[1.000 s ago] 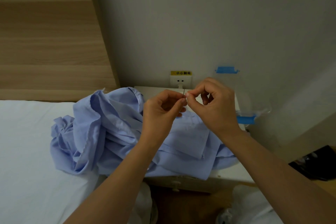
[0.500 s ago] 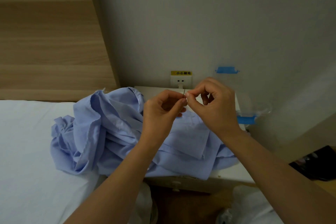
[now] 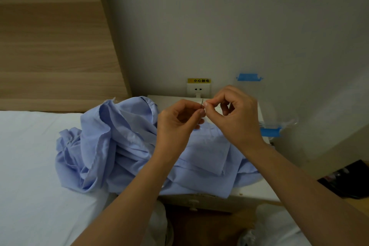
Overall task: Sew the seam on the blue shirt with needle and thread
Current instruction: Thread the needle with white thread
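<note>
**A:** Head view: which step is this?

**B:** Threading, I'd judge. The left hand [image 3: 177, 120] pinches the needle [image 3: 202, 103] upright above the back edge of the bedside cabinet's top [image 3: 251, 191]. The right hand [image 3: 235, 114] has thumb and forefinger pinched at the needle's upper end, presumably on the thread, which is too fine to see.

**A:** And the blue shirt [image 3: 123, 146]?

**B:** Heaped on the cabinet top under both hands, spilling over its left edge onto the bed [image 3: 30, 166] and over the front edge. Nobody holds it.

**A:** Next?

**B:** Steady fingers: pass the thread end through the eye and draw it along, then find the seam.
</note>
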Tool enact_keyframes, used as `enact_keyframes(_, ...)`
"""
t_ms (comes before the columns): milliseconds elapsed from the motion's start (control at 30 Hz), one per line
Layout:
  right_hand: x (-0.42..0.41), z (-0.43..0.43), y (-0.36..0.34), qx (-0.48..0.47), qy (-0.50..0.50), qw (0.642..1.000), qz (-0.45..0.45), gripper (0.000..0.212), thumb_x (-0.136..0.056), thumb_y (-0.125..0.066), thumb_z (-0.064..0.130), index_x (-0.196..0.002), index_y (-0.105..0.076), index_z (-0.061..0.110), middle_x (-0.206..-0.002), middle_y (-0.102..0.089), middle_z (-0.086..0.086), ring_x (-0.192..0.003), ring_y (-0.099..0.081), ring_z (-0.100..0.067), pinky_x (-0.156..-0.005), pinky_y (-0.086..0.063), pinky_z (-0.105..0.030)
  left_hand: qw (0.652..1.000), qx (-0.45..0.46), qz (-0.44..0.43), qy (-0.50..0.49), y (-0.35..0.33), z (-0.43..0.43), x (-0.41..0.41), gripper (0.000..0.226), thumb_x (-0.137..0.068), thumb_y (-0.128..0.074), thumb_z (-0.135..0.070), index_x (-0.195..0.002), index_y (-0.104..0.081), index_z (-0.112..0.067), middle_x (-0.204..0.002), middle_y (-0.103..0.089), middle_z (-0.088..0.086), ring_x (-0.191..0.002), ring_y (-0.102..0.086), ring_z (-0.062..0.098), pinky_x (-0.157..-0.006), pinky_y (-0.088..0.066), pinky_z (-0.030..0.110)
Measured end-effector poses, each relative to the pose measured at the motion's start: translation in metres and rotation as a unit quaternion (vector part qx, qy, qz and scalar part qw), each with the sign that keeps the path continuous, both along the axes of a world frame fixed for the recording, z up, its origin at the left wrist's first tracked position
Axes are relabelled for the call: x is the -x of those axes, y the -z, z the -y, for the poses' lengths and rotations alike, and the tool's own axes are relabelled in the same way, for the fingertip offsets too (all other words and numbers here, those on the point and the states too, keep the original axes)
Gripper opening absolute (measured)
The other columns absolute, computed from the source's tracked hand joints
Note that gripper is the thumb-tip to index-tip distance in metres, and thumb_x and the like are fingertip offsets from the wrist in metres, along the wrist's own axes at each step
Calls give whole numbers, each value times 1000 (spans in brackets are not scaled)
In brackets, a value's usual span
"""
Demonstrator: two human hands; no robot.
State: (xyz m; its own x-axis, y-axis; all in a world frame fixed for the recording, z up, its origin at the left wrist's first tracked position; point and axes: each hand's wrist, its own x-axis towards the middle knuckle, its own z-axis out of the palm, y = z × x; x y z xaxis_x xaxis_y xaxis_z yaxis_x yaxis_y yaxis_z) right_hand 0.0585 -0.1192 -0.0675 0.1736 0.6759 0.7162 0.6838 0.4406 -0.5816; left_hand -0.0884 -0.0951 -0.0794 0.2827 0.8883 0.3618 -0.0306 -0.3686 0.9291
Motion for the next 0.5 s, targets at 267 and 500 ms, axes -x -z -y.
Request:
enact_keyframes(267, 0, 0, 0, 0, 0, 1000, 0, 17, -81, -68, 19, -68, -62, 10, -67, -55, 6, -55, -46, -8, -53, -38, -17, 1000, -4, -3, 3, 1, 0, 0, 8, -88, -64, -6, -96, -67, -7, -82, -71, 4, -72, -71, 17, -67, -60, 33)
enact_keyframes(500, 0, 0, 0, -1, -4, 1000, -2, 18, -81, -68, 20, -69, -62, 9, -68, -55, 7, -55, -46, -8, -53, -39, -16, 1000, 2, 1, 4, 0, 1, 0, 8, -88, -64, -6, -94, -67, -10, -81, -71, 4, -72, -71, 17, -66, -59, 30)
